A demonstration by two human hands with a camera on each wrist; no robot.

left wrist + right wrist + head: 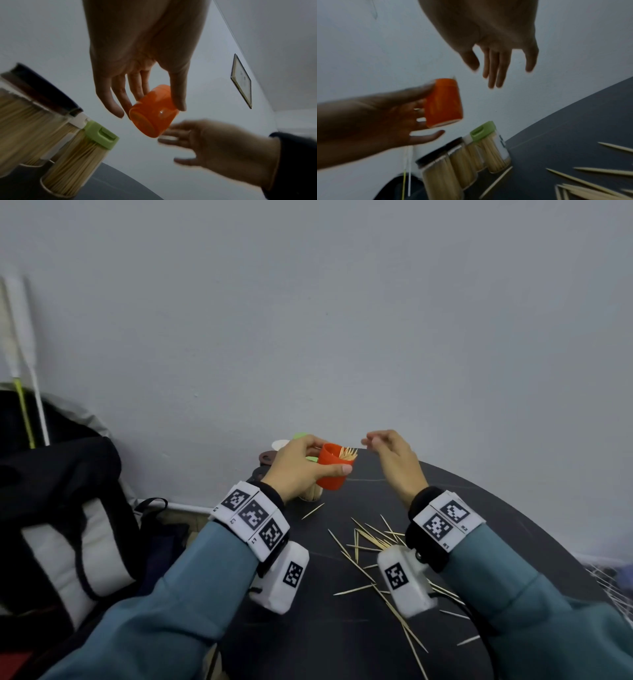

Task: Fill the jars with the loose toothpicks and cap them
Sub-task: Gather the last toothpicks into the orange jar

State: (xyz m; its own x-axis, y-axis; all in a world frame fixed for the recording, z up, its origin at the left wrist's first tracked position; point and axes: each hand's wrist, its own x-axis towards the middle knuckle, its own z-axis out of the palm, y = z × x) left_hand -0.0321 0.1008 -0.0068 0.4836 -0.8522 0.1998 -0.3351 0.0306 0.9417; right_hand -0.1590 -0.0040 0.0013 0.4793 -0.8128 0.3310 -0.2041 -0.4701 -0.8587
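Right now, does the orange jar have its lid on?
No, it is open. The orange jar in the left hand has toothpick tips poking out of its uncapped mouth.

No readable words or brand names, black-and-white square code tags on white wristbands [252, 518] and wrist cams, tiny digits beside tags too small to read, label on green-capped jar [494, 150] blurred, illegible
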